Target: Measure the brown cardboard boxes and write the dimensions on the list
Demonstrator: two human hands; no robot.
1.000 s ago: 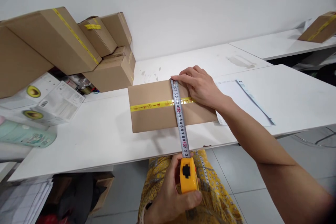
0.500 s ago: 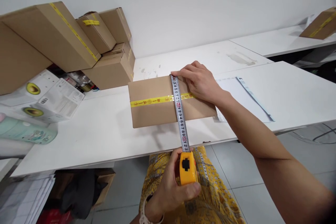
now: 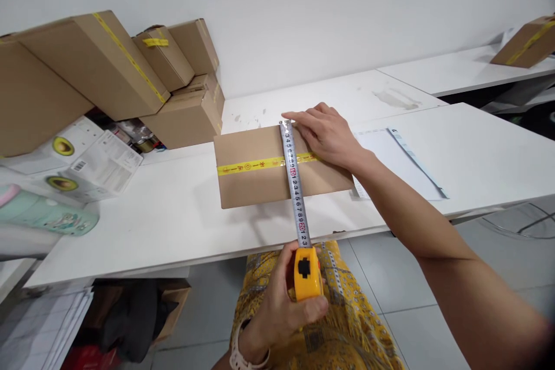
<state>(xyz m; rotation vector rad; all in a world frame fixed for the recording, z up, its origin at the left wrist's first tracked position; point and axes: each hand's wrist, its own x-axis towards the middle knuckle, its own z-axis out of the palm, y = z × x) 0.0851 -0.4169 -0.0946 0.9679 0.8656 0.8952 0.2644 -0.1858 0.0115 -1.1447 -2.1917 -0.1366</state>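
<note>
A cardboard box (image 3: 251, 185) with yellow printed packing tape lies on the white table in front of me. Across it runs the metal blade (image 3: 296, 185) of a tape measure, its end at the box's far edge. Its yellow case (image 3: 307, 277) sits in my left hand (image 3: 281, 306), fingers wrapped round it, just off the table's near edge. Over the far right part of the box, my right hand (image 3: 327, 133) is bent, index finger stretched to the blade's end, holding it there. Its thumb is mostly hidden.
Several cardboard boxes (image 3: 125, 69) are stacked at the left, above white cartons (image 3: 104, 165) with avocado pictures. A mint-green bottle (image 3: 52, 211) lies at the left edge. Papers (image 3: 390, 165) lie right of the box. Another taped box (image 3: 526, 43) stands far right.
The blade's end now shows just below my right index fingertip, which covered it before. The whole view has shifted slightly. Both hands keep nearly the same place.
</note>
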